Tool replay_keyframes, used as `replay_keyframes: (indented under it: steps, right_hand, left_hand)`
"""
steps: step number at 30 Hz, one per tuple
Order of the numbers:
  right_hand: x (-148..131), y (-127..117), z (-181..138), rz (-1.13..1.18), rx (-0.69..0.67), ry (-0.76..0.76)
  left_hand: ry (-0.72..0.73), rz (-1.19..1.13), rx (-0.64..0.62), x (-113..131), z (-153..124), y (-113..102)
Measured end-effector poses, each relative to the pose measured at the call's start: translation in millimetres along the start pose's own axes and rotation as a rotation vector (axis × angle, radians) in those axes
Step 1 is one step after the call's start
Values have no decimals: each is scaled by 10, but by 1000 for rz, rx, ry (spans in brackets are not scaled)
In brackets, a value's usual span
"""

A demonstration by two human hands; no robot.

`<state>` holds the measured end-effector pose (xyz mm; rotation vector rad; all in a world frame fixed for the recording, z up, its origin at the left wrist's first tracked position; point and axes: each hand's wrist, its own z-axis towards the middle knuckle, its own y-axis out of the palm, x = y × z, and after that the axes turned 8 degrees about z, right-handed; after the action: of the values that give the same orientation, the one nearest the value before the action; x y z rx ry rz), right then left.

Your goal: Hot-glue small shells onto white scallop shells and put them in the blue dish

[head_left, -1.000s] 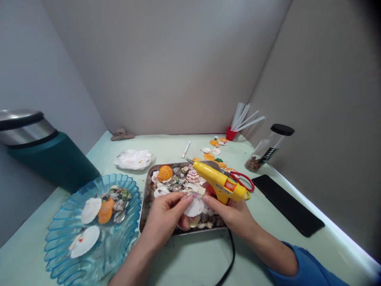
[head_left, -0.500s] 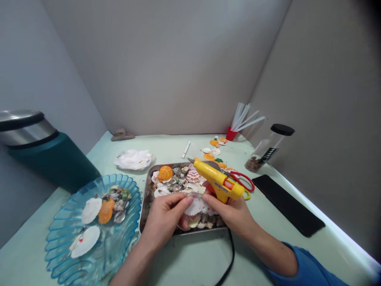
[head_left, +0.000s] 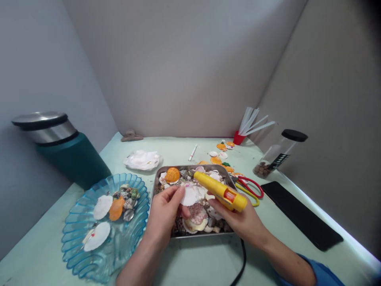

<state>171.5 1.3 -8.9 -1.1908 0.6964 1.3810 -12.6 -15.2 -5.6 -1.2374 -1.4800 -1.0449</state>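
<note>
My left hand (head_left: 165,212) pinches a white scallop shell (head_left: 190,195) over a metal tray (head_left: 155,186) filled with mixed seashells. My right hand (head_left: 242,220) grips a yellow glue gun (head_left: 220,190), whose nozzle points left and up, close to the held shell. A black cord (head_left: 241,262) runs down from the gun toward me. Both hands hover over the near half of the tray.
A blue glass dish (head_left: 89,254) with several shells sits at the left. A teal bin (head_left: 67,153) stands behind it. Red-handled scissors (head_left: 251,186), a black phone (head_left: 300,214), a jar (head_left: 278,155), a red cup of sticks (head_left: 239,137) and crumpled tissue (head_left: 143,159) lie around.
The view shifted, so everything sits further right. My left hand raised the white shell higher over the tray, and the glue gun tilted lower, its nozzle now beside the shell.
</note>
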Motion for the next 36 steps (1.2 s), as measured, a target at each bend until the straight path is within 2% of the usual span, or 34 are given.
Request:
replay_keyframes:
  steps: [4,10,19,29,36]
  right_hand:
    - [7,-27,1,-126,-108,-29]
    - [2,-31,4,-162,-223,-78]
    - [-45,-46,-2,-206,-205,-152]
    - [-8,-73,-8,-284,-273,-192]
    - [-31,-64,-16,-311,-202,-218]
  left_hand:
    - [21,-16,1,-14,7,-7]
    - [15,-54,36,-15,6,14]
    - [16,-86,78,-8,5,14]
    - [29,-86,98,-4,20,13]
    - [38,-89,123,-12,22,11]
